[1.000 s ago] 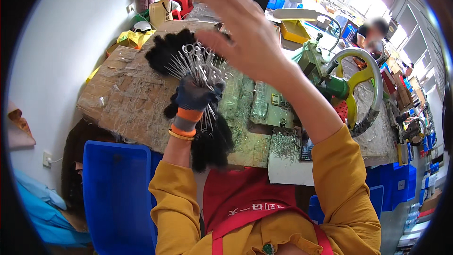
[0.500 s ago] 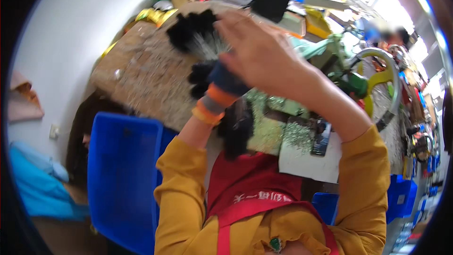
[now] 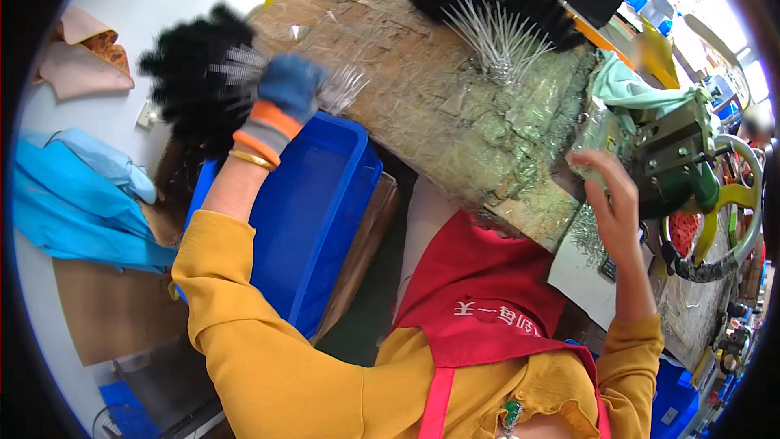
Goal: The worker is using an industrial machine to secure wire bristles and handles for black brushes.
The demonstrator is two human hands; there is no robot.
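My left hand (image 3: 286,91), in a blue, grey and orange glove, is closed round the wire stems of a bundle of black bristle brushes (image 3: 195,69). The black heads fan out to the left, and the bare wire ends poke out to the right of my fist. It hangs over the far end of a blue plastic bin (image 3: 296,228). A second fan of black brushes (image 3: 496,12) lies on the worktable, its stems pointing toward me. Bare and empty, my right hand (image 3: 616,199) has its fingers apart beside a green metal machine (image 3: 678,154).
Green-tinged scraps litter the worn wooden tabletop (image 3: 390,65). A handwheel (image 3: 719,264) with a yellow spoke juts out at the right of the machine, near a pale green cloth (image 3: 642,85). Blue fabric (image 3: 81,203) and a pink cloth (image 3: 93,61) are at the left.
My left hand has carried the brush bundle left, off the tabletop and over the bin. My right hand has come away from it to the machine on the right. The view has shifted.
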